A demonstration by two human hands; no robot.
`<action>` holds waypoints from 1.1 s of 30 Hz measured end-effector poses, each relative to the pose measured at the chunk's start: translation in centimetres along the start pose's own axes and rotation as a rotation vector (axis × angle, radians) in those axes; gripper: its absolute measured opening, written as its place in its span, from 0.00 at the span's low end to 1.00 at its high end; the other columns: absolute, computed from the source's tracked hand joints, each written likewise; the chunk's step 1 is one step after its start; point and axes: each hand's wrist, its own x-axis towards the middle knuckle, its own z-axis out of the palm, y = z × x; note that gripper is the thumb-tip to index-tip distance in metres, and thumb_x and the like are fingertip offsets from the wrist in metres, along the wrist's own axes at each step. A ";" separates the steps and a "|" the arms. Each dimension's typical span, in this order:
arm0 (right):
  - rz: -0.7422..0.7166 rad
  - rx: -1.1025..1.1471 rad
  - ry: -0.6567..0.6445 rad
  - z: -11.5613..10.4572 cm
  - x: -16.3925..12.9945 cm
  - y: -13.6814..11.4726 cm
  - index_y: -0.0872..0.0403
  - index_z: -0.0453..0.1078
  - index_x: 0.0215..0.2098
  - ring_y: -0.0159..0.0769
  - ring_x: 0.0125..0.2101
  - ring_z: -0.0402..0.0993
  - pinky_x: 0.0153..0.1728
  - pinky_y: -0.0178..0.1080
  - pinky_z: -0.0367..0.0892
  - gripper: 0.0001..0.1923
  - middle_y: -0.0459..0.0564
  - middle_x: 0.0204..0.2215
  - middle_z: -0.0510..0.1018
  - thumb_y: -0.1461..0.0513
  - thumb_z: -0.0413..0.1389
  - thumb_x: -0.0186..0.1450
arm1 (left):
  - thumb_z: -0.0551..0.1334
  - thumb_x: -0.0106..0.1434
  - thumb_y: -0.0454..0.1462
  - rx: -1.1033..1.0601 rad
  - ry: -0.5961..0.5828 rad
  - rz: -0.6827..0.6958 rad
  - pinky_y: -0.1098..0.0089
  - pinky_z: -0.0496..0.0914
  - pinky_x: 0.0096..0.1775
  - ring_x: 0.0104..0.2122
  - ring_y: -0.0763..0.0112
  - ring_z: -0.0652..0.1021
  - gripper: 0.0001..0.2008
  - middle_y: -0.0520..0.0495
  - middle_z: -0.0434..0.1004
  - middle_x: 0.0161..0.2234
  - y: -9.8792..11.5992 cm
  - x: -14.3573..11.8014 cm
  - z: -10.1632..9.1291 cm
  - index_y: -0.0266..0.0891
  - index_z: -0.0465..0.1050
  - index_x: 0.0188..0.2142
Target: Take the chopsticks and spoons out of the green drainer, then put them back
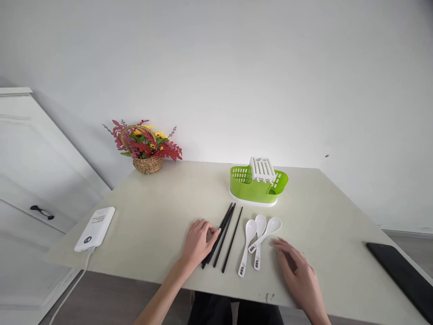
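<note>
your right forearm is cut off by the bottom edge, and only the back of your right hand (299, 273) shows, so what the palm does underneath cannot be made out. the dark flat thing (402, 275) at the right edge of the surface (162, 212) runs out of view at the corner; what it is stays unclear. the print on the spoon handles is too small to read, and so is the label on the white power bank (95, 228) near the left edge, whose cable drops over the side.

your left hand (198, 241) lies palm down on the surface, fingers loosely curled and slightly apart, the fingertips touching the near ends of the black chopsticks (225, 234). it is not clamped on them; the thumb side rests against the nearest stick. how many sticks lie in the bundle is hard to count, since they overlap; one lies a little apart to the right.

your right hand rests flat and open, fingers spread and pointing up-left, holding nothing. its fingertips sit near the white spoons (259, 237) but apart from them. the three spoons lie fanned out between the chopsticks and your right hand, bowls pointing away from you, one crossing another.

behind them stands a green cutlery holder (255, 185) on a white tray, with a white slotted insert on top. a flower basket (146, 149) sits far back left against the wall.
</note>
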 end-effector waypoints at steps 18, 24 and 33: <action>-0.028 0.004 0.027 0.3 0.0 0.5 0.45 0.78 0.44 0.49 0.60 0.73 0.58 0.51 0.70 0.17 0.48 0.56 0.81 0.48 0.50 0.69 | 0.64 0.68 0.44 -0.057 0.017 -0.108 0.61 0.69 0.48 0.37 0.63 0.78 0.11 0.50 0.76 0.31 -0.5 -0.6 -1.1 0.42 0.71 0.32; -0.021 0.027 0.028 0.3 0.1 0.6 0.45 0.78 0.44 0.50 0.59 0.74 0.59 0.53 0.68 0.18 0.49 0.56 0.81 0.48 0.50 0.68 | 0.65 0.68 0.43 -0.015 -0.089 -0.187 0.63 0.70 0.46 0.39 0.62 0.79 0.08 0.48 0.78 0.34 -1.0 -0.4 -2.5 0.41 0.74 0.35; -0.038 0.094 0.031 0.5 0.3 0.5 0.47 0.79 0.42 0.50 0.57 0.76 0.59 0.52 0.68 0.18 0.51 0.53 0.83 0.48 0.51 0.67 | 0.62 0.68 0.35 0.274 -0.296 -0.299 0.63 0.70 0.41 0.39 0.56 0.82 0.06 0.39 0.80 0.35 0.6 1.3 -4.3 0.38 0.76 0.34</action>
